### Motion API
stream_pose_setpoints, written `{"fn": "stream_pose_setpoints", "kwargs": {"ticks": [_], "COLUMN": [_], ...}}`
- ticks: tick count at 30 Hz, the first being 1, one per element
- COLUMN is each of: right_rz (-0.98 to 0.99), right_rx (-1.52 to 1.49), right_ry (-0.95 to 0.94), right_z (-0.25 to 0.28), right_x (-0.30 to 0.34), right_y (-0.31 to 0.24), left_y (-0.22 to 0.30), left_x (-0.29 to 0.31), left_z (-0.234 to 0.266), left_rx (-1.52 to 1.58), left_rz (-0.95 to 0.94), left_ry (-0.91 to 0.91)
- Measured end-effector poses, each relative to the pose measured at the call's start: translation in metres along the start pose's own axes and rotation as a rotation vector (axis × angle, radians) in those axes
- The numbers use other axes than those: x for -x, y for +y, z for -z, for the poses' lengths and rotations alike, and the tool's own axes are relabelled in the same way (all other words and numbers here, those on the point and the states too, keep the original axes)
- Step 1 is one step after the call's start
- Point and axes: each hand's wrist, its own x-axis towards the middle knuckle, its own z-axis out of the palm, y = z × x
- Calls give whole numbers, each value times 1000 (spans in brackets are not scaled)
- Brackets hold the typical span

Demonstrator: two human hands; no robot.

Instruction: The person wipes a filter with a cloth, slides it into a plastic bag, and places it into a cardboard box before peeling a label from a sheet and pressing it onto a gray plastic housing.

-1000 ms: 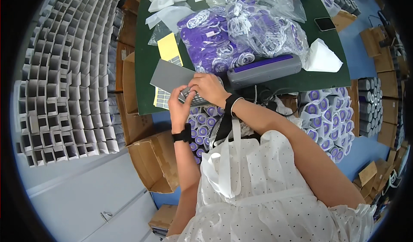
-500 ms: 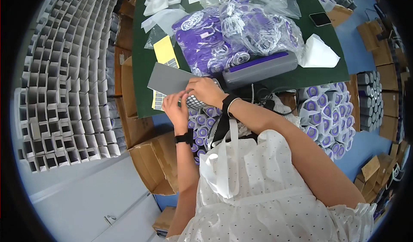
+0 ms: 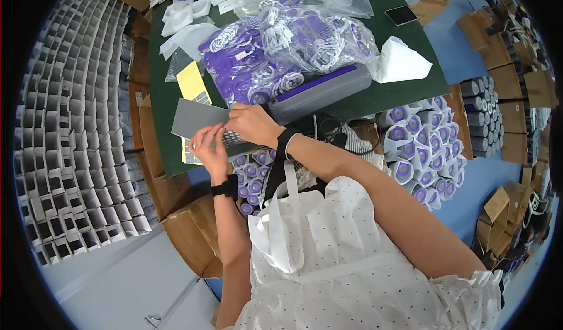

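Note:
At the table's near left edge, a flat grey panel lies tilted, and a grey part with white dots shows beside it under my fingers. Whether the two are one box I cannot tell. My left hand has its fingers bent and pinched together at the panel's near edge. My right hand is curled over the dotted part from above, its fingertips close to the left ones. What sits between the fingertips is hidden. A yellow label sheet lies behind the panel; another label sheet peeks out in front.
Plastic bags of purple and white rings cover the green table, with a grey and purple case, white wrapping and a phone. Wrapped cylinders stand below right. Open grey boxes fill the left; a cardboard carton stands near.
The whole view has shifted, so the table sits further left in it. Both hands stay at the grey panel, with the fingers moving only slightly.

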Motion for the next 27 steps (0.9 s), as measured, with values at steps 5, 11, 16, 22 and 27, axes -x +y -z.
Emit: {"fn": "stream_pose_setpoints", "kwargs": {"ticks": [5, 11, 16, 22, 27], "right_rz": [9, -512, -983, -1294, -1375], "right_rx": [-107, -416, -298, -223, -215], "right_ry": [66, 232, 497, 861, 939], "right_z": [41, 183, 280, 317, 306], "right_x": [0, 27, 133, 235, 262], "right_y": [-1, 1, 20, -21, -49], "left_y": [-23, -53, -63, -138, -170], "left_x": [-14, -52, -108, -127, -108], "left_z": [-5, 12, 2, -30, -51], "left_rx": [203, -70, -180, -504, -651], "left_rz": [174, 17, -167, -86, -31], "left_ry": [87, 95, 130, 138, 17]}}
